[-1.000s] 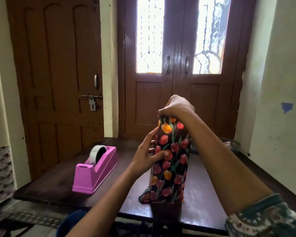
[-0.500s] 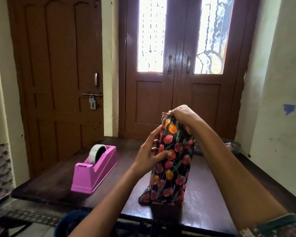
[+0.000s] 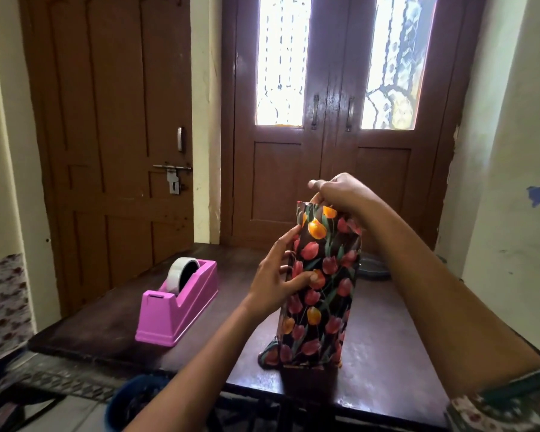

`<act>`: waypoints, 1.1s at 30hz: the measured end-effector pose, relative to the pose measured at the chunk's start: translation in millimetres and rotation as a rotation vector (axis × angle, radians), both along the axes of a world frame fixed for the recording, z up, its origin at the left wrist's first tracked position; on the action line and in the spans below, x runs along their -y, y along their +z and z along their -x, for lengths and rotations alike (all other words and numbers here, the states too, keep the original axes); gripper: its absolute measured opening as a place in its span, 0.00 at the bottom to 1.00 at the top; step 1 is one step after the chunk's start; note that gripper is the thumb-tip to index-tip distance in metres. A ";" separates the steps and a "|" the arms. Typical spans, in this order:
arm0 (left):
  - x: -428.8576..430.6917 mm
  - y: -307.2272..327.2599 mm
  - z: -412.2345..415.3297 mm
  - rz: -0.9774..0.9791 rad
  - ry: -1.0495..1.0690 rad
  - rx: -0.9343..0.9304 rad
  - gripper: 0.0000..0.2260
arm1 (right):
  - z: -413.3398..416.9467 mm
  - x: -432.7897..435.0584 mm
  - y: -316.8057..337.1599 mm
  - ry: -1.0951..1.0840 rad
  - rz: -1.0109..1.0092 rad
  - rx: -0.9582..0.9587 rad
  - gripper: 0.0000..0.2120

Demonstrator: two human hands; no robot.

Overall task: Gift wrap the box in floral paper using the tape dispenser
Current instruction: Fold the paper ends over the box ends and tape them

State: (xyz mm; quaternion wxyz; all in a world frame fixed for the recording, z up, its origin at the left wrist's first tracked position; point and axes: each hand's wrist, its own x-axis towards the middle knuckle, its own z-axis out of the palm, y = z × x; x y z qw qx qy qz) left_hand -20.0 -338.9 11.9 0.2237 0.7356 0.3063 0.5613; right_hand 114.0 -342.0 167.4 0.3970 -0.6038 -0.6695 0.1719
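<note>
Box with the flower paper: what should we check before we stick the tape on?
1. The box stands upright on the table: ok.
2. The left hand grips the box's side: ok.
3. The right hand pinches the paper at the top: ok.
4. The tape dispenser sits nearby, left of the box: ok.
5. Strip ready in a hand: not ok, none visible.
6. Bottom end sealed: cannot tell.
</note>
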 end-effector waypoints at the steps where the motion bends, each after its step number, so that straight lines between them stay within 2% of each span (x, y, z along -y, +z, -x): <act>1: -0.1 0.2 -0.5 -0.002 0.003 -0.002 0.34 | 4.7 2.2 2.2 -0.006 0.041 0.091 0.18; 4: 0.0 0.2 -0.6 -0.007 0.001 0.003 0.33 | 15.6 4.0 6.7 -0.029 0.049 0.248 0.17; 7: 0.3 -0.6 1.4 -0.015 -0.004 0.008 0.34 | 20.7 1.5 11.8 -0.042 0.025 0.266 0.14; 12: -2.0 -1.6 0.3 -0.024 0.003 -0.005 0.33 | 18.8 0.9 14.3 -0.078 -0.003 0.258 0.16; 15: -4.0 -4.1 1.1 -0.018 -0.006 0.012 0.33 | 14.2 4.2 15.0 -0.038 -0.058 0.168 0.11; 17: -4.4 -5.2 2.0 -0.017 -0.001 0.019 0.33 | 12.5 6.2 17.7 0.043 -0.019 0.071 0.08; 21: -4.4 -4.5 2.3 -0.015 0.001 0.014 0.33 | 13.7 7.9 16.0 0.078 0.017 0.071 0.07; 24: -3.0 -3.4 2.8 -0.008 0.004 0.033 0.33 | 16.6 8.7 13.2 0.191 -0.001 -0.040 0.01; 29: -2.4 -4.0 4.2 -0.007 0.009 0.003 0.34 | 18.4 12.3 19.7 0.300 -0.032 -0.297 0.08; 31: -1.0 -3.7 4.3 -0.004 0.011 0.001 0.34 | 13.2 9.4 17.3 0.244 -0.075 -0.197 0.10; 33: 0.4 -3.5 4.6 -0.009 0.008 0.006 0.33 | 5.7 8.3 13.5 0.179 -0.060 0.081 0.13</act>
